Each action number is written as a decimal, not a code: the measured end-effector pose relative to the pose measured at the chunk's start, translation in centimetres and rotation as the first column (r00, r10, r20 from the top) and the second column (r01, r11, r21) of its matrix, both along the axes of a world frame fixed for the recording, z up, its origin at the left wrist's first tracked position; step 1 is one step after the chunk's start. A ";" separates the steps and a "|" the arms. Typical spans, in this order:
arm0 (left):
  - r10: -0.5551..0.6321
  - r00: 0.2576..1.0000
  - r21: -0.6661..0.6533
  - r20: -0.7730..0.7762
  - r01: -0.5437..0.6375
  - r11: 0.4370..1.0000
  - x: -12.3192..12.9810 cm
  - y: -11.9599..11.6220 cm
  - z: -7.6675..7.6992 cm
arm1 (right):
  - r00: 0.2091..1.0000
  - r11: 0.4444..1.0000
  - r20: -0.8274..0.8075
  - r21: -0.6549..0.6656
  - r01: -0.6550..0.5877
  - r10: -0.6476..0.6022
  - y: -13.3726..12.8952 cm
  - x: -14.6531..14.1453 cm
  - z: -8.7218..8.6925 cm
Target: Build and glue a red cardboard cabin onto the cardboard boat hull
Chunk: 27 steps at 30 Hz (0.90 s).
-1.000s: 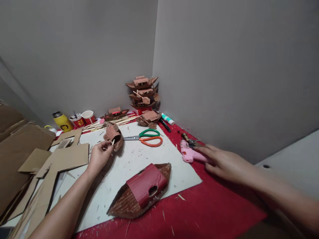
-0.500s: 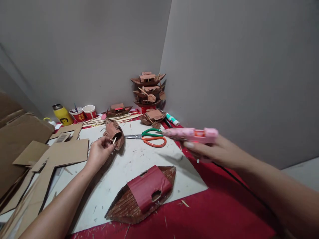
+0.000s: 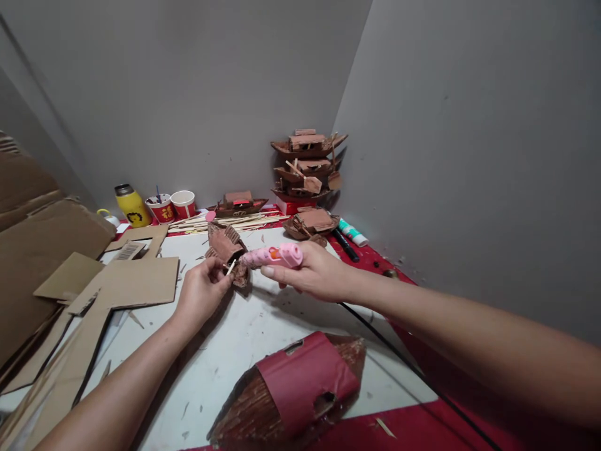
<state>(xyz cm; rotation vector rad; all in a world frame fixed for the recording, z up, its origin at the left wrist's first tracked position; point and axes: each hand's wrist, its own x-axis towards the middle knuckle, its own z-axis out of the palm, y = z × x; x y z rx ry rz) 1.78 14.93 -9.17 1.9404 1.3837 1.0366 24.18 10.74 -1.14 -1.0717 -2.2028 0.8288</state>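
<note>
My right hand (image 3: 312, 269) is wrapped round a pink glue gun (image 3: 270, 255), whose nozzle reaches the near end of a small brown model boat (image 3: 225, 243). A black cord hangs from the gun. Close by, my left hand (image 3: 204, 288) pinches a short pale wooden stick (image 3: 231, 268) over the same end of that boat. Whether the nozzle touches the stick, I cannot tell. Nearer to me lies a larger brown boat (image 3: 251, 398) with a red cover (image 3: 307, 379) arched over its middle.
Cut cardboard (image 3: 145, 282) covers the left side. Thin wooden sticks (image 3: 225, 222), paper cups (image 3: 183, 204) and a yellow bottle (image 3: 133, 207) stand or lie along the back. Stacked model boats (image 3: 307, 147) rise in the corner, with a black marker (image 3: 345, 245) to their right.
My right hand has brought the glue gun leftward to the small boat, and the scissors are now hidden behind it. My left hand keeps its pinch on the stick. The view has shifted slightly.
</note>
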 end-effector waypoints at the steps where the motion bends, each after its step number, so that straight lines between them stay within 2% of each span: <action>1: 0.004 1.000 0.006 -0.013 -0.004 1.000 0.0 -0.1 0.0 | 1.000 1.000 0.000 -0.008 -0.003 0.003 0.3 -0.2 -0.1; 7: 0.037 0.996 0.038 -0.076 -0.034 0.999 0.3 -0.4 0.3 | 0.999 0.999 0.028 -0.046 -0.019 0.021 1.0 -1.0 -0.6; 13: 0.052 0.991 0.058 -0.119 -0.046 0.997 0.5 -0.6 0.7 | 0.998 1.000 0.066 -0.008 0.019 -0.019 1.3 -1.3 -0.8; 27: 0.048 0.991 0.057 -0.126 -0.041 0.998 0.6 -0.7 0.9 | 0.992 0.996 0.116 -0.075 0.057 -0.048 1.3 -1.5 -1.0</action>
